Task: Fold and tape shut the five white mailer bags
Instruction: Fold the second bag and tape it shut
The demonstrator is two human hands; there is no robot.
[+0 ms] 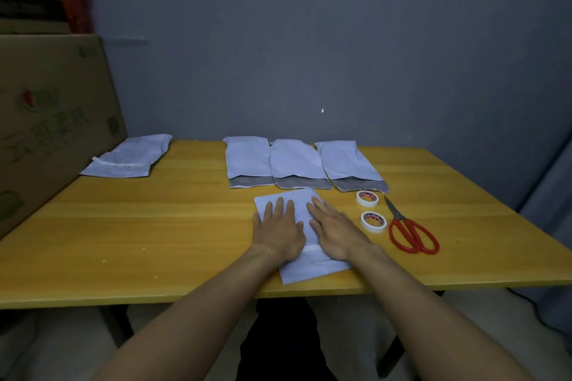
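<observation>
A white mailer bag (305,269) lies flat near the table's front edge, a strip of tape across it. My left hand (278,230) and my right hand (335,230) both press flat on it with straight fingers. Three more white mailer bags stand in a row behind it: left bag (247,158), middle bag (295,159), right bag (343,161), each with its grey flap open toward me. Another white mailer bag (133,155), folded with a tape strip on it, lies at the far left.
Two rolls of white tape (367,198) (373,221) and red-handled scissors (408,230) lie right of my hands on the yellow wooden table (154,226). A large cardboard box (46,120) stands against the table's left side. A grey wall is behind.
</observation>
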